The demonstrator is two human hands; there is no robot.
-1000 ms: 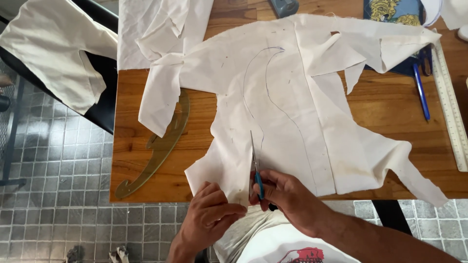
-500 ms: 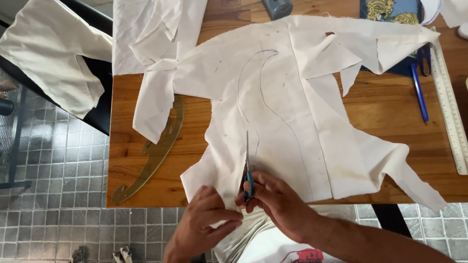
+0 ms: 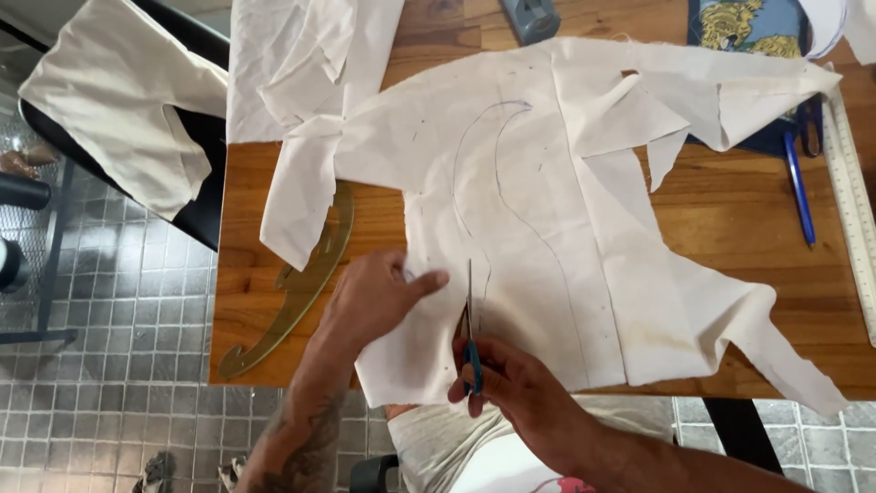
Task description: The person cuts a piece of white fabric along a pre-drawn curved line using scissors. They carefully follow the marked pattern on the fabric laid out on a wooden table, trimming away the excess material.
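I note the cream cloth (image 3: 584, 228) spread flat over the middle of the wooden table (image 3: 748, 219), its near edge at the table's front, with curved pen lines drawn on it. My right hand (image 3: 511, 388) is closed around the blue handles of the scissors (image 3: 470, 329), blades pointing away into the cloth beside the drawn line, while my left hand (image 3: 374, 292) lies open and flat, pressing the cloth just left of the blades. Outward, a curved ruler (image 3: 301, 283) lies at the left, partly under cloth, and a blue pen (image 3: 799, 187) and a long ruler (image 3: 853, 201) at the right.
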